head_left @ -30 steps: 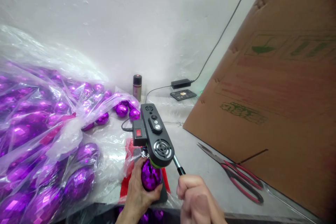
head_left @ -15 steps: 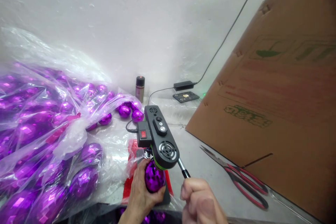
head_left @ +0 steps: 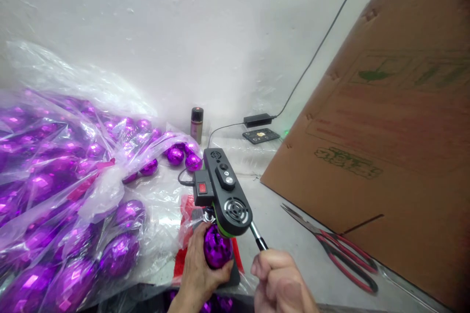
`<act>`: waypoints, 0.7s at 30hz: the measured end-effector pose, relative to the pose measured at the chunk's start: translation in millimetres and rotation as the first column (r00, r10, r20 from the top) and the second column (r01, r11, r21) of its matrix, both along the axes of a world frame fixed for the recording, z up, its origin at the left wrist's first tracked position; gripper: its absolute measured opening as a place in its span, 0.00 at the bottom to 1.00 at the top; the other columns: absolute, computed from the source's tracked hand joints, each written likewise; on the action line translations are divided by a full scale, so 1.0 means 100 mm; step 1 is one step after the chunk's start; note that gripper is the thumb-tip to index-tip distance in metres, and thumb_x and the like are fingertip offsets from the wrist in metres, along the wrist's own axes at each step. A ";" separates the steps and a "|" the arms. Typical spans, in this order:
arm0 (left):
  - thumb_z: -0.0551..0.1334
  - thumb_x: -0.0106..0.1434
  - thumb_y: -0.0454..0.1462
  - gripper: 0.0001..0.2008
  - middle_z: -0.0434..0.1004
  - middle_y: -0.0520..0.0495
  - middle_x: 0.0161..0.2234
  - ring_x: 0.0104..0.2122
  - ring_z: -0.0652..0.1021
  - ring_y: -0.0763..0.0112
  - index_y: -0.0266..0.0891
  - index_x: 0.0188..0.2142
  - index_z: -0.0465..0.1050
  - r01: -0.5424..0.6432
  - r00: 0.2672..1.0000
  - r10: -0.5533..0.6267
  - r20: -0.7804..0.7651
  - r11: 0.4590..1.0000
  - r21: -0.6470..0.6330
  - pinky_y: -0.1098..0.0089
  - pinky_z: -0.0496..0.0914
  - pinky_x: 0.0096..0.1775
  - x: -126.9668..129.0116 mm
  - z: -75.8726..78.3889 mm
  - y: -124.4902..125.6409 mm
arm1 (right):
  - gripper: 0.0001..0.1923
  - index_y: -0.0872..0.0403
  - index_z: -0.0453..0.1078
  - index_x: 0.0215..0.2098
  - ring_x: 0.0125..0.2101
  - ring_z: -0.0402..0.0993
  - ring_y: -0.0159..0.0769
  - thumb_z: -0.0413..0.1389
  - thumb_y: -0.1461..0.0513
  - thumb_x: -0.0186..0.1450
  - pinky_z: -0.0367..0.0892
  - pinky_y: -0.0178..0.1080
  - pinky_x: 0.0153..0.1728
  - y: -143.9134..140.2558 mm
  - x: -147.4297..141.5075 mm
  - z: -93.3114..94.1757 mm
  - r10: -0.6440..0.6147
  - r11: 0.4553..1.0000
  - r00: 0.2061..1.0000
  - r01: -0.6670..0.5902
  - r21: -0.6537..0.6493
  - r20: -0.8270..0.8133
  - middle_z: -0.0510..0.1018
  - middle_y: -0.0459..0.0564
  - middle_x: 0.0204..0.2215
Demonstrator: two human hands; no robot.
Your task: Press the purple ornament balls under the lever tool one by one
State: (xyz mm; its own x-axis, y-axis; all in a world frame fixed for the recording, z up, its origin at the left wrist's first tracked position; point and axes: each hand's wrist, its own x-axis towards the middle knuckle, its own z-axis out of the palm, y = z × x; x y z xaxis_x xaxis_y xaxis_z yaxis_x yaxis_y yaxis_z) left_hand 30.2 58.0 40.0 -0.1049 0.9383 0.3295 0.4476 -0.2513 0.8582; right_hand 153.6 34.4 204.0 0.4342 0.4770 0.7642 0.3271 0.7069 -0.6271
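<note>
white plastered wall (head_left: 165,34) backed a pale worktop (head_left: 279,234), and a big cardboard sheet (head_left: 385,146) leaned over the worktop's right side. the left hand (head_left: 200,266) was at the worktop's near edge, its fingers curled round a faceted purple ornament ball (head_left: 216,253) and pressing it up under the head of a small black press tool (head_left: 225,193). the tool had a red rocker switch (head_left: 201,188) on its left side and a round vent grille on its near end. the right hand (head_left: 277,281) was closed in a fist on the tool's black lever handle (head_left: 259,238), which slanted down from the head toward the near edge. a red sheet (head_left: 185,254) lay under the tool's base. clear plastic bags (head_left: 66,190) full of purple balls were heaped across the worktop's left half, and a few loose purple balls (head_left: 183,156) sat just behind the tool. a small dark spray can (head_left: 197,123) stood upright near the wall at the far edge. beside it to the right lay a black power adapter (head_left: 258,120) and a flat black device (head_left: 263,135), a cable running up the wall. red-handled scissors (head_left: 338,249) lay on the worktop near the foot of the cardboard, well apart from both hands.
</note>
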 end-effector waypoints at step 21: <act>0.77 0.50 0.39 0.43 0.87 0.29 0.60 0.60 0.88 0.34 0.37 0.66 0.72 -0.111 0.994 0.110 0.026 0.993 0.045 0.36 0.84 0.61 0.19 0.04 0.02 | 0.27 0.50 0.61 0.24 0.21 0.66 0.29 0.51 0.62 0.84 0.63 0.35 0.26 0.07 -0.04 -0.17 -0.019 0.998 0.998 0.022 0.055 -0.054 0.67 0.41 0.22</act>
State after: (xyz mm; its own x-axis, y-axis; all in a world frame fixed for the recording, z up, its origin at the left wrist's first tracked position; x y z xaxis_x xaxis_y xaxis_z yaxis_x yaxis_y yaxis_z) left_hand 49.2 59.9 44.1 -0.2156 0.9043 0.3684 0.4550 -0.2408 0.8573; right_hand 149.1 41.2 186.6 0.4846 0.4249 0.7646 0.3090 0.7345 -0.6041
